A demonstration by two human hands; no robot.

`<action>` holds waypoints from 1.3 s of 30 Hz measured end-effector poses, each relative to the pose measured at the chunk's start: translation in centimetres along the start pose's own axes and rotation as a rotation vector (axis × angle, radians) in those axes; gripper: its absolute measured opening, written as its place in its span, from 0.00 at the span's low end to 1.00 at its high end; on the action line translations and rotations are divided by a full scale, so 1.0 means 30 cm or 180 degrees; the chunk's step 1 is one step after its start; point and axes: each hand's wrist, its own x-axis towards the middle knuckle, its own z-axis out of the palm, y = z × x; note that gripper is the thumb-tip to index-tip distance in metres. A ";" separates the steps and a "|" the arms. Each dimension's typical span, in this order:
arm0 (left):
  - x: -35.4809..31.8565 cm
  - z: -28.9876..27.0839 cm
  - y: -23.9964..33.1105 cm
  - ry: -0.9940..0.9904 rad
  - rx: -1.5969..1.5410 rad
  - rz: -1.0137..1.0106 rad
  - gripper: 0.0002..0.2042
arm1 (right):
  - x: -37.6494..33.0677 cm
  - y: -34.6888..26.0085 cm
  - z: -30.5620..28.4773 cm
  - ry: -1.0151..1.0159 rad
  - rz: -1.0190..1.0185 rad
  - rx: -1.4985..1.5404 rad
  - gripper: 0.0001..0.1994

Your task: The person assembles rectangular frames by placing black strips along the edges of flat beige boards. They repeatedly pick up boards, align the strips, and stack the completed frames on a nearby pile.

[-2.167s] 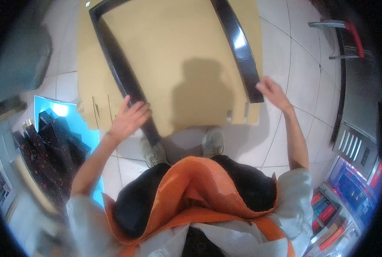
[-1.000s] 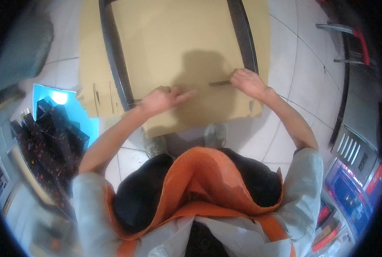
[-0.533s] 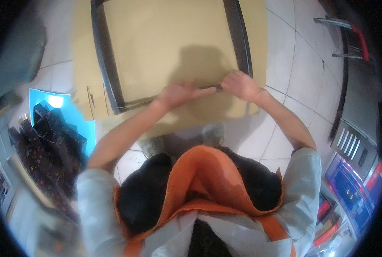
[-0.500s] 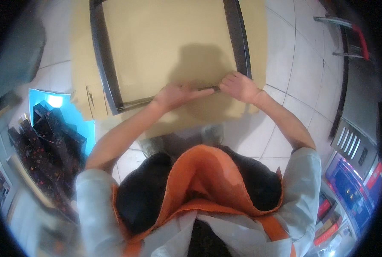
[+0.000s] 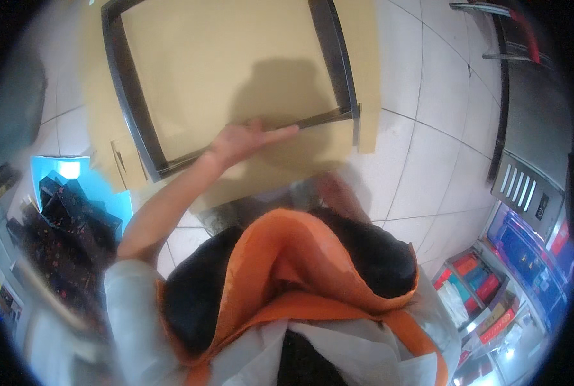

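Note:
A large tan board [image 5: 222, 64] lies before me, with dark strips along its sides forming a frame-like border. My left hand [image 5: 245, 139] rests over the near dark strip [image 5: 319, 119], fingers stretched out to the right and thumb raised. It appears to press the strip against the board. Beyond my fingertips the strip runs on to the right side strip [image 5: 333, 55], and the two meet at the near right corner. My right hand [image 5: 339, 196] is low beside my lap, below the board's near edge. Shadow and blur hide its fingers.
Left of the board, a dark speckled folded piece [image 5: 78, 225] lies on a bright blue sheet [image 5: 116, 206]. Pale floor tiles [image 5: 428, 141] surround the board. At the right stand a grey metal unit with slots [image 5: 521, 190], blue boxes [image 5: 525, 257] and a bin of red items [image 5: 470, 276].
My right hand has left the near right corner and dropped toward my lap. My left hand stays on the near strip. The whole view has shifted and turned slightly.

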 end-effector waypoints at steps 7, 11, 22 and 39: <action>-0.020 -0.017 -0.016 -0.0141 -0.0186 0.0054 0.32 | -0.166 -0.220 0.279 -0.0845 -0.1806 -0.4349 0.17; -0.005 0.003 -0.051 0.0092 -0.0552 0.0477 0.31 | -0.082 -0.300 0.404 -0.0612 -0.3573 -0.6682 0.21; 0.063 0.114 -0.180 -0.0287 -0.2424 0.0015 0.20 | 0.100 -0.355 0.529 -0.1205 -0.5005 -0.6942 0.23; -0.389 0.056 -0.016 0.0328 -0.0032 -0.2160 0.23 | 0.139 -0.384 0.545 -0.1415 -0.4191 -0.7840 0.18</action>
